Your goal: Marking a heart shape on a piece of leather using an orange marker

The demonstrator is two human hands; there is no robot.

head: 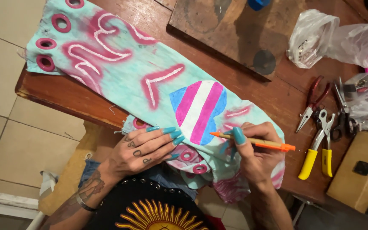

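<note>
left hand (143,149): lies flat with fingers spread on the near edge of the painted cloth, pressing it down; grasps nothing, long teal nails pointing toward the heart shape.
right hand (252,149): clenched around an orange marker, thumb and fingers pinching the barrel near its front.
orange marker (256,142): lies nearly level in the right hand, tip pointing left and touching the cloth just beside the lower right edge of the heart shape; the capped end sticks out to the right.
painted cloth (120,72): pale turquoise fabric with pink and white brush marks, stretched diagonally across the counter from the far left corner down to the person's lap, where its end bunches under both hands.
heart shape (199,110): painted on the cloth between the two hands, striped blue, pink, white, pink, blue.
pink rings (47,53): a row of round pink eyelets along the cloth's left edge; more of them show near the left hand's fingers.
counter (77,100): dark brown wood, its left edge overhanging a tiled floor.
wooden board (226,30): lies on the counter beyond the cloth, worn and dark.
pliers (320,145): a yellow-handled pair lies right of the marker, with a red-handled pair and scissors just beyond, well apart from the hands.
plastic bags (320,38): crumpled clear bags at the far right of the counter.
cardboard box (358,170): sits at the right edge, near the pliers.
</note>
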